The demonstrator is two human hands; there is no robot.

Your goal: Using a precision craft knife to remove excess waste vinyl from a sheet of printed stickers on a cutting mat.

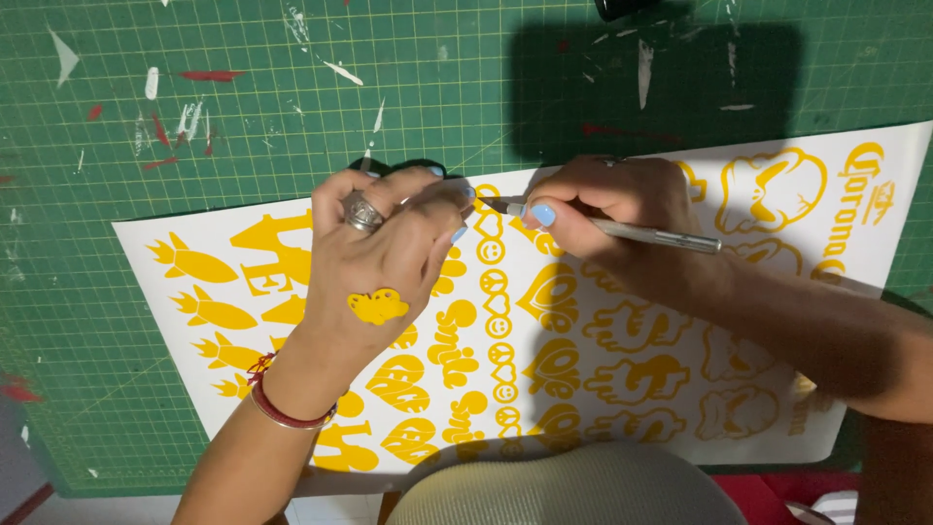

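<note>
Right hand (607,209) gripped craft knife (641,231), tip at sheet's twelve o'clock edge; I saw left hand (389,258) fingers pinching yellow sticker sheet (583,331).

Bare green cutting mat (292,107) lies open along the far-left edge. The white sticker sheet (622,389) covers the near middle; a dark object (622,8) stands at the far edge.
</note>
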